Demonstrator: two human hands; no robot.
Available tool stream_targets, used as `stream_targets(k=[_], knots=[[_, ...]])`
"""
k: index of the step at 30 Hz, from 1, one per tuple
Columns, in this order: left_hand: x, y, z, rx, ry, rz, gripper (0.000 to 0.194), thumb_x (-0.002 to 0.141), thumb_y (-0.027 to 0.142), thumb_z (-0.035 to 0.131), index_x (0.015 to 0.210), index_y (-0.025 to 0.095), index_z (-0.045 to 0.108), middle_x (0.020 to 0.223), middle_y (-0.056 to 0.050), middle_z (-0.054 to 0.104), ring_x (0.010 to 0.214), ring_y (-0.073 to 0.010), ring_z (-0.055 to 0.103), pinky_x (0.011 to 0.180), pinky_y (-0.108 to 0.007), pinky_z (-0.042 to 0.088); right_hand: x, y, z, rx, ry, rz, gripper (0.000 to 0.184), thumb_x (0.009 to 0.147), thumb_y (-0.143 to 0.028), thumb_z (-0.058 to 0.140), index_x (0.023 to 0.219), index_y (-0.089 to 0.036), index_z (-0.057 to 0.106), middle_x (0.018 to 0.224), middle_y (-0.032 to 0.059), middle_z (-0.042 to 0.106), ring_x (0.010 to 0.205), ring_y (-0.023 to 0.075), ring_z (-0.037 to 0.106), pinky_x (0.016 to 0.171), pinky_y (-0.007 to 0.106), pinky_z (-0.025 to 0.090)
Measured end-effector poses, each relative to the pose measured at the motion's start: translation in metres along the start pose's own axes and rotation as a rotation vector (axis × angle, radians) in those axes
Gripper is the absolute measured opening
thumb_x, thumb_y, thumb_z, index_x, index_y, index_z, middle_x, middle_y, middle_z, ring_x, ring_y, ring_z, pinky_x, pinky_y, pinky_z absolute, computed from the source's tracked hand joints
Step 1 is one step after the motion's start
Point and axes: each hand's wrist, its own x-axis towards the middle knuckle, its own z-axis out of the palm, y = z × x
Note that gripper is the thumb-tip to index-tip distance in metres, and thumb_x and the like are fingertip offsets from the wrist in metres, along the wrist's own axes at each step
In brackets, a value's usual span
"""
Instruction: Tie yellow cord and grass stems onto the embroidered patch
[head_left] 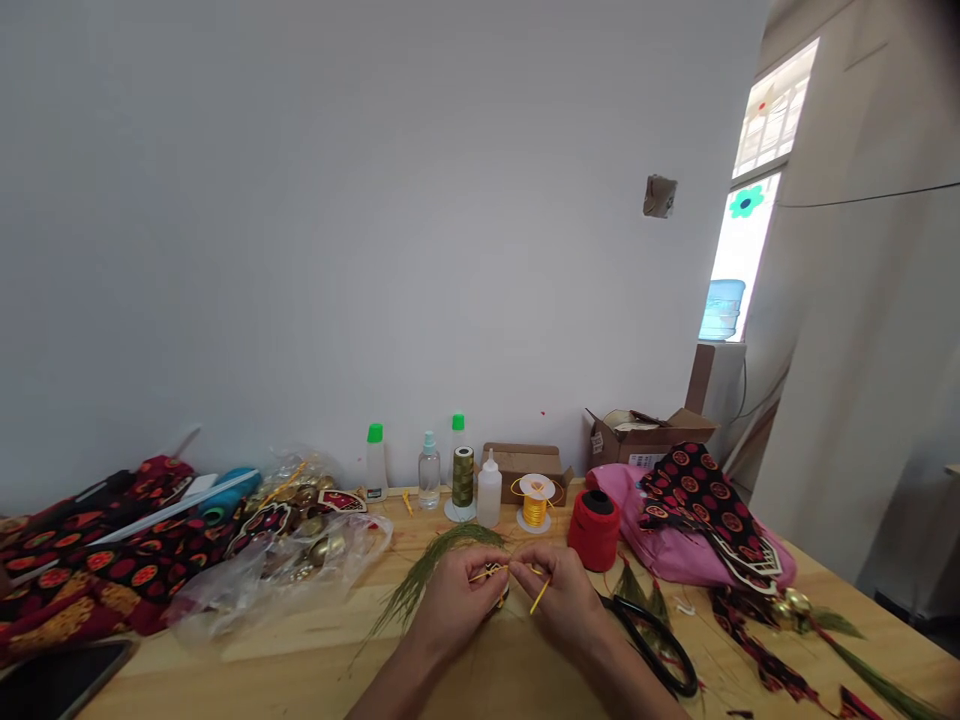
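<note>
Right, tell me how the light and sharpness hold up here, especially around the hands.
Head view: the window glares almost white, while the wall looks dull grey; the top right corner darkens and blurs; the window leans, probably partly lens distortion; the left hand and right hand read clearly, but the small patterned piece by the left is too tiny to make out.

At 8 o'clock from view centre: black rectangular phone (66, 680), flat on pale wooden table (225, 685). Also 8, nearer in: upright translucent green-capped bottle (376, 472). 4: open brown cardboard box (637, 446). 3: blue translucent water jug (722, 309). 2: rough square hole (660, 197) in grey wall (375, 200); green flower sticker (746, 202).
</note>
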Motion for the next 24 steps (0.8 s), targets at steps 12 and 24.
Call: stream_targets(k=[12, 24], knots=[[0.001, -0.007, 0.000, 0.045, 0.020, -0.086, 0.027, 0.065, 0.034, 0.052, 0.065, 0.011, 0.064, 0.044, 0.002, 0.054, 0.038, -0.0072, 0.041, 0.038, -0.017, 0.027, 0.000, -0.010, -0.004, -0.074, 0.022, -0.046, 0.023, 0.073, -0.029, 0.047, 0.066, -0.015, 0.064, 0.056, 0.0022, 0.061, 0.051, 0.0120, 0.052, 0.047, 0.020, 0.036], [0.002, -0.005, -0.006, -0.107, -0.040, -0.144, 0.029, 0.058, 0.035, 0.060, 0.071, 0.009, 0.066, 0.062, -0.005, 0.064, 0.054, -0.0123, 0.052, 0.049, -0.020, 0.037, 0.000, 0.008, 0.001, -0.036, -0.006, 0.072, 0.024, 0.069, -0.033, 0.049, 0.065, -0.014, 0.064, 0.057, 0.0004, 0.060, 0.053, 0.0121, 0.051, 0.045, 0.019, 0.034]])
